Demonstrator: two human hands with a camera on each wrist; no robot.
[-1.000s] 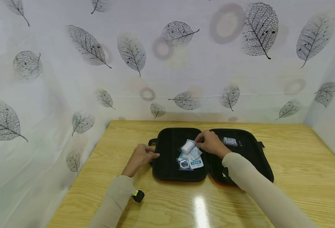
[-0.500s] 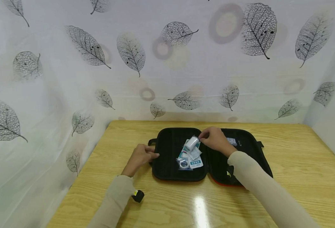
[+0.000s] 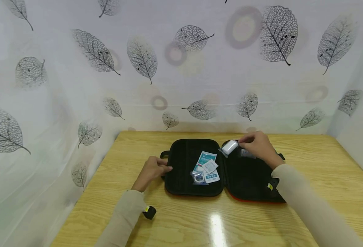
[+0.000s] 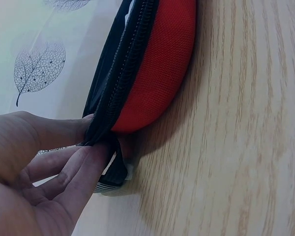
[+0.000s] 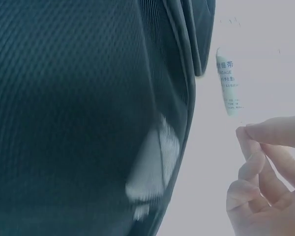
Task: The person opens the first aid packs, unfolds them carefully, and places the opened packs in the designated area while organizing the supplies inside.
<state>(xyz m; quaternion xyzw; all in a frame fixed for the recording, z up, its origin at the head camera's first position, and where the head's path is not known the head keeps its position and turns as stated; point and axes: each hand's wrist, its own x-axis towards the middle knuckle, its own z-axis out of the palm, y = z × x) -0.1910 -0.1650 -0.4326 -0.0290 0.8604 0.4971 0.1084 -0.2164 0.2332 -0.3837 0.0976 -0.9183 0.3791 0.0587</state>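
A zippered case (image 3: 177,171) lies opened flat on the table, black inside with a red outer shell (image 4: 162,73). My left hand (image 3: 152,170) pinches its zipper rim at the left side, thumb above and fingers below, beside the black strap handle (image 4: 117,169). Over the far edge of the case's right half, my right hand (image 3: 257,145) holds a wrapped white bandage roll (image 3: 230,147) by its wrapper end. Printed lettering shows on the bandage in the right wrist view. In the left half lie a green-and-white packet (image 3: 207,158), a small white sachet (image 3: 210,166) and a bagged tape roll (image 3: 199,177).
Another wrapped packet (image 3: 247,153) sits in the right half, partly behind my right hand; a whitish packet (image 5: 155,164) shows against the dark mesh. The wooden table (image 3: 175,223) extends all around the case. Leaf-printed sheeting (image 3: 181,85) hangs behind and at both sides.
My right hand has lifted the bandage roll off the packets in the left half and carried it rightward over the right half. My left hand has stayed at the rim.
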